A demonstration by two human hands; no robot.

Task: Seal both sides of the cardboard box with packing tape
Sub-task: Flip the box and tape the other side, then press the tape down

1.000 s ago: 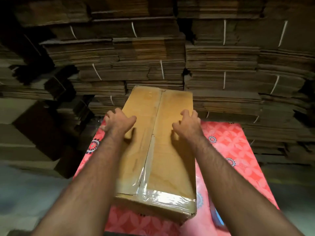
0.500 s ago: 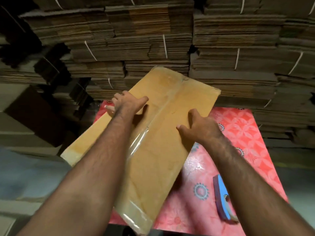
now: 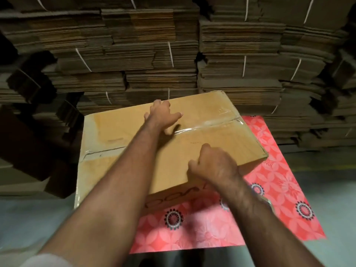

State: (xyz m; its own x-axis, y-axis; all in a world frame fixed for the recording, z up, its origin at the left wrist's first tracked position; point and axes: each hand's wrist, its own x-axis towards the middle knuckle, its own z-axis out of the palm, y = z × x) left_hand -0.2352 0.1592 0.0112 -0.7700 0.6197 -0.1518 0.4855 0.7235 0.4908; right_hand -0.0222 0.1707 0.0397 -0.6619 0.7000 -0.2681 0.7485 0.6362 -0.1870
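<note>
A cardboard box (image 3: 134, 151) is seen lying across a tabletop (image 3: 279, 180) that is covered with a red, flower-patterned cloth; the left part of the box is carried out past the tabletop's left edge, over the grey floor (image 3: 28, 218). The broad top face of the box is turned up toward the camera, with the long flap seam running from left to right. A strip of clear packing tape (image 3: 208, 125) is laid along that seam, its shine being caught most on the right half, and the tape is wrapped over the box ends at both the left and the right.

The left hand (image 3: 161, 116) is laid flat on the far half of the top face, with the fingers spread and the thumb stretched out to the right, close by the taped seam. The right hand (image 3: 213, 166) is set at the near edge of the box, with the fingers curled in and pressed together over that edge; whether the edge is truly gripped cannot be told, since the fingertips are hidden. Handwritten dark lettering is seen on the near side wall of the box, below the right hand, but it cannot be read.

Behind the tabletop, tall stacks of flattened cardboard (image 3: 240, 64), bound with white straps, are piled across the whole background.
</note>
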